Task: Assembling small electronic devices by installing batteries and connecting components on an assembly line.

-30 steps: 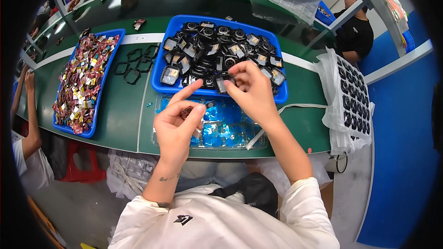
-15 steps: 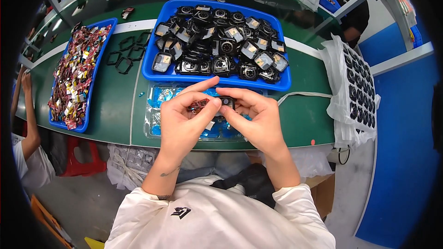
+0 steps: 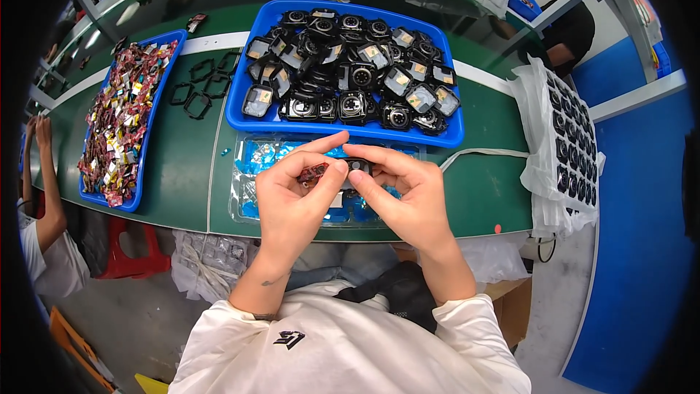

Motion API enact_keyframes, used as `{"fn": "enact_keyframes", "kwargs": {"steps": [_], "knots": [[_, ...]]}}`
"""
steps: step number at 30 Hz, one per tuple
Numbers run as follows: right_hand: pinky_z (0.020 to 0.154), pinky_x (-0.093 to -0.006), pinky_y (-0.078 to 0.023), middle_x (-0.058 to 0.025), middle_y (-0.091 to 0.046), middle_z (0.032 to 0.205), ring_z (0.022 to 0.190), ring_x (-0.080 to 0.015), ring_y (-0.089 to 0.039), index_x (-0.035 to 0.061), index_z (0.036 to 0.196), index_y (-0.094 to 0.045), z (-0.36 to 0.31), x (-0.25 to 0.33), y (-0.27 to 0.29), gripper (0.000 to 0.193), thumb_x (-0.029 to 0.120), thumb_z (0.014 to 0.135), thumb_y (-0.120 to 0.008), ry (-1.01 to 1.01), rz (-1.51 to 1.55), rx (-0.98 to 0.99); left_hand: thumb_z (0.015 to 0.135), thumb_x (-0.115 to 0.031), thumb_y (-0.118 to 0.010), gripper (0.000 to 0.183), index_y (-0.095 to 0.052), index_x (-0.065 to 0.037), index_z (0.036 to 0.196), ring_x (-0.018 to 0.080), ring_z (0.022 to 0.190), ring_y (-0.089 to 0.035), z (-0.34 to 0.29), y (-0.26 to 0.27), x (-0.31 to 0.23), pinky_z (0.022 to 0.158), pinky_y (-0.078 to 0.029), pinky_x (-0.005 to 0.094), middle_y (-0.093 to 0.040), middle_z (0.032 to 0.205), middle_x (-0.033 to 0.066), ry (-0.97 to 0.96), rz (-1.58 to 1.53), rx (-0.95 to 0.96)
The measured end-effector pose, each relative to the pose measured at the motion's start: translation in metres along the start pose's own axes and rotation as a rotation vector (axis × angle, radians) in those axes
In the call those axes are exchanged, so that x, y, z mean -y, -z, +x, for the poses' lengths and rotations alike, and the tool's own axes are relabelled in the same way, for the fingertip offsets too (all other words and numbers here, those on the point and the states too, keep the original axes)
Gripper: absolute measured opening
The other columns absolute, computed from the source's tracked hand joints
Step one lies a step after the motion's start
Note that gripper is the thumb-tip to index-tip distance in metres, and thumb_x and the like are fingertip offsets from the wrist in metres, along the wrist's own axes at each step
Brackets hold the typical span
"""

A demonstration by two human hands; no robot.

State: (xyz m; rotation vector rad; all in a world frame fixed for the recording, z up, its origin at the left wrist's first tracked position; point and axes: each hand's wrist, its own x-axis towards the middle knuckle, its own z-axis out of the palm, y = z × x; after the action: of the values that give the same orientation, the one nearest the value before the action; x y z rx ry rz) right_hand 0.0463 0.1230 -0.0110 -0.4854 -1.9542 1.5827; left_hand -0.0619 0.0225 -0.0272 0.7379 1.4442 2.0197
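Fingers (image 3: 394,163) partly hide the black case (image 3: 358,165) and dark-red piece (image 3: 312,174), its details too small to tell.

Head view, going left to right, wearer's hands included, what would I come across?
Co-worker's forearm → long blue tray of small red parts → loose black frames → left hand → black casing → right hand → white packing with rows of black parts.

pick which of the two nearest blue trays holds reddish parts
The narrow left tray; the wide tray to its right holds black watch cases.
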Motion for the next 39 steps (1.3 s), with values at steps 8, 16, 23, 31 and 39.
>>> {"fn": "enact_keyframes", "kwargs": {"steps": [8, 16, 23, 31, 39], "knots": [[0.064, -0.0228, -0.051, -0.0090, -0.068, 0.085, 0.070, -0.0093, -0.063, -0.0019, 0.108, -0.065, -0.001, -0.003, 0.000, 0.026, 0.003, 0.083, -0.066, 0.034, 0.016, -0.015, 0.082, 0.000, -0.065, 0.007, -0.066, 0.005, 0.086, 0.0080, 0.080, -0.059, -0.002, 0.000, 0.001, 0.069, -0.047, 0.0202, -0.064, 0.111, 0.0182, 0.008, -0.035, 0.000], [0.063, -0.0237, -0.051, -0.0124, -0.069, 0.090, 0.071, -0.0116, -0.065, -0.0012, 0.108, -0.065, -0.003, 0.000, -0.001, 0.026, 0.003, 0.082, -0.066, 0.061, -0.059, -0.028, 0.082, 0.003, -0.062, 0.004, -0.064, 0.006, 0.083, 0.0101, 0.082, -0.061, -0.003, -0.003, 0.001, 0.069, -0.048, 0.0196, -0.063, 0.112, 0.0218, -0.008, 0.010, -0.013], [0.064, -0.0249, -0.053, -0.0132, -0.070, 0.090, 0.074, -0.0136, -0.067, -0.0008, 0.103, -0.067, -0.002, 0.001, -0.004, 0.022, 0.002, 0.082, -0.064, 0.102, -0.090, -0.089, 0.081, 0.005, -0.064, 0.007, -0.065, 0.007, 0.087, 0.0127, 0.085, -0.062, -0.005, -0.005, 0.001, 0.071, -0.050, 0.0210, -0.063, 0.110, 0.0219, -0.093, 0.175, -0.023], [0.067, -0.0226, -0.052, -0.0076, -0.069, 0.087, 0.073, -0.0110, -0.064, -0.0012, 0.096, -0.068, 0.000, 0.006, 0.004, 0.018, -0.002, 0.079, -0.065, -0.010, 0.076, -0.183, 0.076, 0.004, -0.070, 0.013, -0.069, 0.005, 0.089, 0.0141, 0.080, -0.065, -0.012, 0.000, -0.006, 0.067, -0.055, 0.0219, -0.065, 0.104, 0.0169, -0.183, 0.213, -0.094], [0.065, -0.0218, -0.051, -0.0054, -0.068, 0.084, 0.073, -0.0090, -0.063, -0.0013, 0.088, -0.067, 0.001, 0.002, 0.001, 0.014, -0.003, 0.075, -0.067, 0.107, -0.003, -0.198, 0.081, -0.002, -0.069, 0.010, -0.068, 0.003, 0.089, 0.0103, 0.073, -0.062, -0.012, 0.008, -0.009, 0.063, -0.049, 0.0211, -0.067, 0.083, 0.0088, 0.175, -0.126, 0.127]]}}
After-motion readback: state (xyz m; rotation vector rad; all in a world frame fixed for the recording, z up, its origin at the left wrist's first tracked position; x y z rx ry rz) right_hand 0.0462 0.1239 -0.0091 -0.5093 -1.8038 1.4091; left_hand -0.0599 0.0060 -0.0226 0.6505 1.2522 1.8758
